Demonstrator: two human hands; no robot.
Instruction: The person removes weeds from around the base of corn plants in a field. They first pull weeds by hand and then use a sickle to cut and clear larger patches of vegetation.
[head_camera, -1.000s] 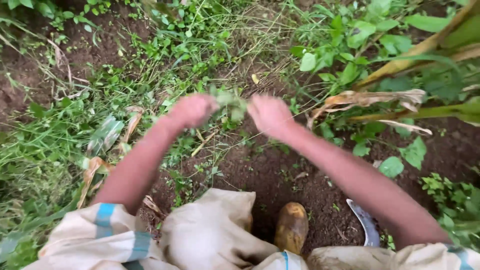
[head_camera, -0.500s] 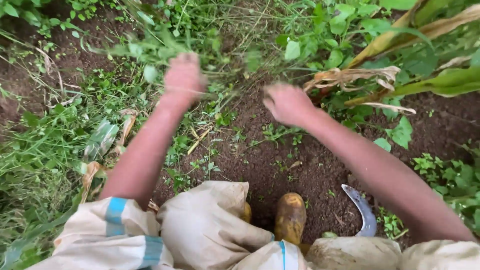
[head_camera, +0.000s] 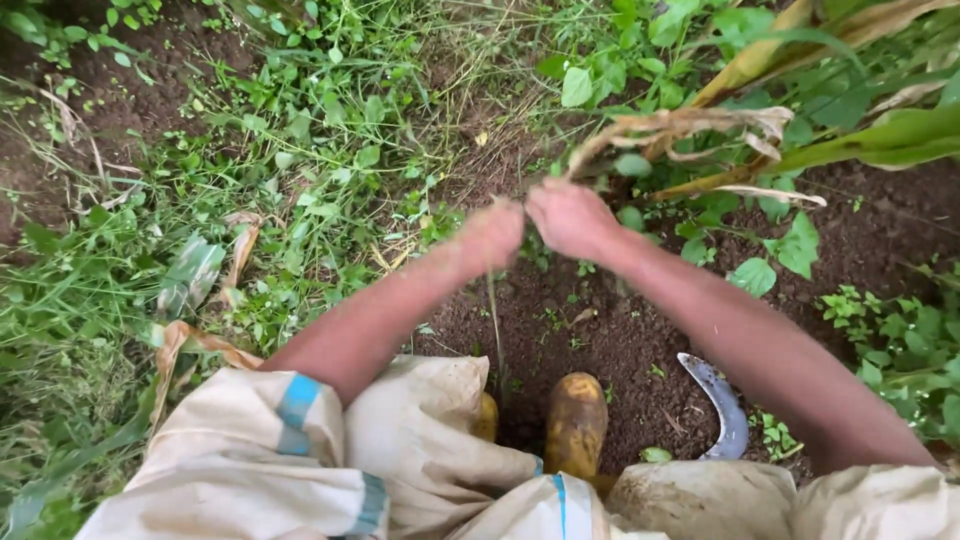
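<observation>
My left hand (head_camera: 490, 236) is closed in a fist low over the dark soil (head_camera: 610, 350). A thin weed stem (head_camera: 494, 310) hangs down from it. Right beside it, almost touching, my right hand (head_camera: 572, 218) has its fingers curled down into small green weeds (head_camera: 545, 255) at the edge of the bare patch. Both forearms reach forward from my pale, blue-striped sleeves (head_camera: 290, 420).
A curved sickle blade (head_camera: 722, 405) lies on the soil at the lower right, under my right forearm. A muddy yellow boot (head_camera: 577, 425) stands below the hands. Maize stalks with dry leaves (head_camera: 700, 125) lean in from the upper right. Thick weeds and grass (head_camera: 250, 190) cover the left side.
My left hand swung out to the upper left with a bunch of pulled weeds, and now it is back beside my right hand without the bunch. The right hand stayed near the soil.
</observation>
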